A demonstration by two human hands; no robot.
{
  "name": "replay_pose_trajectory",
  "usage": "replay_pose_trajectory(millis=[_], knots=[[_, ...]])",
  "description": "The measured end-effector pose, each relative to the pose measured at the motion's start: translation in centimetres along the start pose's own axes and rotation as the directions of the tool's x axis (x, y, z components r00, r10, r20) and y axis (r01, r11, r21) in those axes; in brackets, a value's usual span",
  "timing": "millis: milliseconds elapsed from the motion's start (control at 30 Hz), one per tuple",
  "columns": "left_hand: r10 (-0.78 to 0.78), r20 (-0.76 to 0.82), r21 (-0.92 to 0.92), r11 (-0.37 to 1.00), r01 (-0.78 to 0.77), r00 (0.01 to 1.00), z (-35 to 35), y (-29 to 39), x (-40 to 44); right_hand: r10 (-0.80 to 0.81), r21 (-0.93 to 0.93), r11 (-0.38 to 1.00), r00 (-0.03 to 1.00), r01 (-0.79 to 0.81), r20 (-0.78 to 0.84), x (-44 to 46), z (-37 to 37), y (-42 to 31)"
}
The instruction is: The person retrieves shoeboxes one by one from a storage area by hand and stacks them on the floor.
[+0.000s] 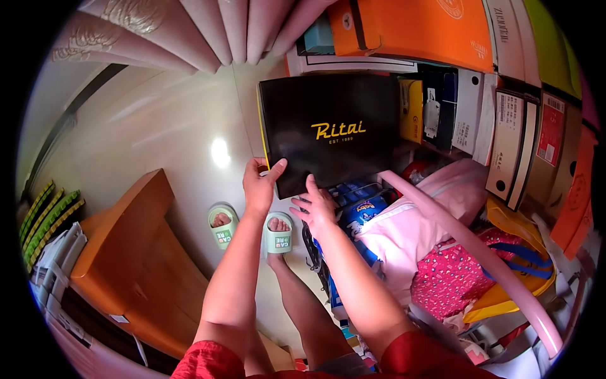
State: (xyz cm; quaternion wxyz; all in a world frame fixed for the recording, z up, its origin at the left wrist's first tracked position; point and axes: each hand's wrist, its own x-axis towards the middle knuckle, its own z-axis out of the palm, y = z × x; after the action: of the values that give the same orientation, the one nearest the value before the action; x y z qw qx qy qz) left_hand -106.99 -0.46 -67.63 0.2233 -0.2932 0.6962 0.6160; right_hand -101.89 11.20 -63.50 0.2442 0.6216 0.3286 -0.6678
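Observation:
A black shoe box (pixel 297 151) with yellow "Ritai EST 1989" lettering lies with its broad face toward me, and a yellow strip shows along its left edge. My left hand (pixel 260 186) grips the near left corner, its thumb on the face and its fingers behind the edge. Below the box's near edge is my right hand (pixel 320 211), fingers spread apart and the thumb tip at or just over the edge. Whether that thumb touches the box I cannot tell. The box's far right side meets the stacked boxes.
Stacked shoe boxes, including an orange box (pixel 423 31), stand at back right. A pink tube (pixel 467 252) crosses bags and a pink cloth (pixel 391 243). Left are a brown wooden piece (pixel 132 252) and pale floor (pixel 170 132); curtains (pixel 189 28) hang behind. Green slippers (pixel 278 237) are below.

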Motion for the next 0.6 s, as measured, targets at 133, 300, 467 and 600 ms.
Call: replay_pose_trajectory(millis=[133, 300, 467, 600], knots=[[-0.093, -0.006, 0.019, 0.996, 0.093, 0.996, -1.2, -1.2, 2.5, -0.123, 0.322, 0.939, 0.992, 0.117, 0.001, 3.2, -2.2, -0.4], [-0.113, 0.462, -0.211, 0.949, 0.234, 0.879, -0.2, 0.0, 5.8, -0.209, 0.6, 0.794, 0.971, 0.101, 0.113, 5.7, -1.9, -2.1], [-0.025, 0.462, -0.277, 0.945, 0.171, 0.887, -1.8, -0.4, 3.7, -0.326, 0.74, 0.672, 0.909, 0.03, 0.258, 4.7, -1.3, -0.8], [-0.169, 0.458, -0.349, 0.868, 0.352, 0.873, -9.8, -2.8, 0.0, -0.161, 0.657, 0.745, 0.924, -0.117, 0.348, 2.7, -0.7, 3.9]])
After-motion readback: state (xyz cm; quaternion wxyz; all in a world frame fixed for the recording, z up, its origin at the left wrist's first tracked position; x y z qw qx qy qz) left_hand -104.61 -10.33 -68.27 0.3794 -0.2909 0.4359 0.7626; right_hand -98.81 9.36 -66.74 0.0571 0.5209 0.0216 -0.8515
